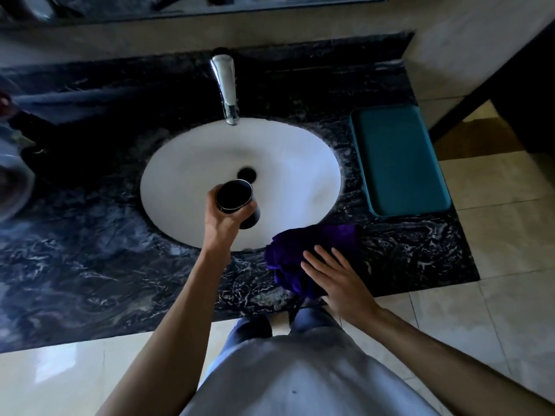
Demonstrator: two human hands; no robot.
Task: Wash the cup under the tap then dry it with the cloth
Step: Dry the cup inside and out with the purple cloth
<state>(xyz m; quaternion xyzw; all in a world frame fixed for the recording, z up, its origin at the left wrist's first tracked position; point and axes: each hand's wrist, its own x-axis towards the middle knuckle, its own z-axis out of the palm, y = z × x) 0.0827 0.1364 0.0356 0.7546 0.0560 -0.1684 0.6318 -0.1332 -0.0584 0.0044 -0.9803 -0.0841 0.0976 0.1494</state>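
Right hand (339, 280) flat on plush purple cloth (303, 250); left hand (222, 219) grips cylindrical cup (234, 195).

A black cup (235, 196) shows at the centre of the frame over a white sink (288, 163). The cloth (288, 250) at lower right is deep purple. The countertop (90, 259) is black marble veined white; at right, a teal tray (399, 160); at top, a chrome tap (225, 85).
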